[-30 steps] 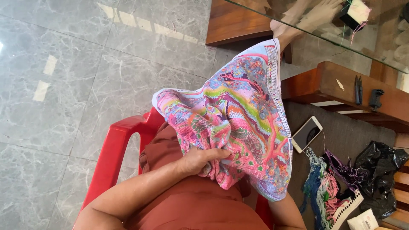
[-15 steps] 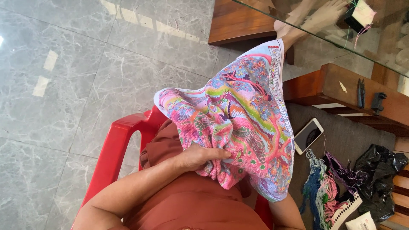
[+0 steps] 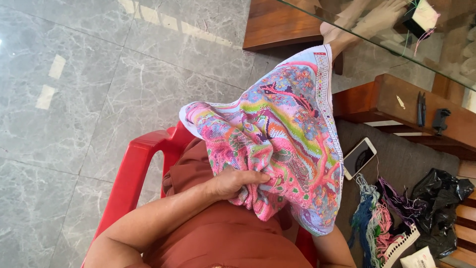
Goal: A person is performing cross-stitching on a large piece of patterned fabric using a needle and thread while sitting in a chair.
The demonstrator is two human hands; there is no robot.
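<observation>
Head view, left to right. Grey marble floor (image 3: 99,89); red plastic chair (image 3: 134,168) under your lap. Your left hand (image 3: 238,181) lies on the embroidered cloth (image 3: 282,144), fingers closed over a bunched fold near its middle. The cloth drapes from lap toward the far table: judged light, soft and limp, best gripped at a gathered fold or the pale border. Your right hand is hidden beneath it; its grip cannot be told. Phone (image 3: 359,158) and thread skeins (image 3: 372,223) lie right

Grey marble floor tiles (image 3: 99,89), glossy with pale patches of reflected light. Red plastic chair (image 3: 134,173) on them; beside it, wooden furniture (image 3: 391,99) under a glass top (image 3: 446,54).
</observation>
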